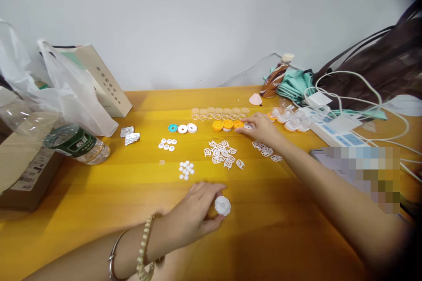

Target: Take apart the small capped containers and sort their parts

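My left hand [206,208] is closed around the edge of a round, whitish cap-like piece [223,206], above the near middle of the table. Farther off, my right hand [259,128] has thumb and fingers around a pale round piece [249,126], partly hidden by them, at the right end of a row of orange round caps [227,124]. Clear round cups [220,113] stand in a line behind that row. Between my hands lies a loose pile of white spoked plastic pieces [220,153]; more spoked pieces [263,148] lie beneath my right forearm.
Left of the caps are a teal ring [172,127], white rings [187,128], small white discs [186,170] and foil scraps [130,135]. A water bottle [79,142] lies at left. A power strip [339,129], cables and a drink bottle [275,77] are at right.
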`<state>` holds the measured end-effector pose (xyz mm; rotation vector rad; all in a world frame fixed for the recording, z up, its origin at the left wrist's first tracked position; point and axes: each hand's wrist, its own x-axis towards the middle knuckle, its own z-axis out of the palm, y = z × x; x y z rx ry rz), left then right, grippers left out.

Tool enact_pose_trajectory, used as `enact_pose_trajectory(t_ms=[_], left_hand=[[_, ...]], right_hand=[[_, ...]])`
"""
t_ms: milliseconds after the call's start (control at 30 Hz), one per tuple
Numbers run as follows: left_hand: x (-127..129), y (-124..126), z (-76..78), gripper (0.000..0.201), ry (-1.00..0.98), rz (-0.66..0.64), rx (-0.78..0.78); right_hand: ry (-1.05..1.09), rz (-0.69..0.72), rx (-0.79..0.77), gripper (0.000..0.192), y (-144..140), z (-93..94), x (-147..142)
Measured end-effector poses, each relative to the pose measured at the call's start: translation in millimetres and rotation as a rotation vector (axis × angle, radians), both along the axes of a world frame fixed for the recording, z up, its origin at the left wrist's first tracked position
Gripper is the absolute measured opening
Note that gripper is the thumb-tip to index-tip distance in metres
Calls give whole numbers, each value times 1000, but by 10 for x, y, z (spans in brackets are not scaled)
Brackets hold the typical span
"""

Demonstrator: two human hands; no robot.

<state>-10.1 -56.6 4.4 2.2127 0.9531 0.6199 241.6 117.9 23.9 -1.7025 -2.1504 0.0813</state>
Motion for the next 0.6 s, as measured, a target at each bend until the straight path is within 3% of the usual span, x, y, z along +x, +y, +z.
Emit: enact_pose_trajectory(t_ms=[167, 300, 400, 467, 533, 600], left_hand=[[1, -5, -4, 48, -9, -5, 12], [2, 2, 32, 48, 7, -11, 7], [1, 7, 71, 51, 22, -18, 2], [0, 9, 102, 51, 31, -22, -2], [-3, 13, 136, 46, 40, -30, -10], [-8, 21, 163, 40, 39, -37, -5]], right_hand=[[-7, -20, -29, 40, 42, -5, 9], [141, 10, 59, 44, -128, 73, -18], [304, 155, 75, 28, -490, 208, -124], [359, 335, -52, 22, -806, 285, -220], [361, 507, -197, 25, -1112, 300, -312], [329, 589, -284, 39, -1349, 235, -385]])
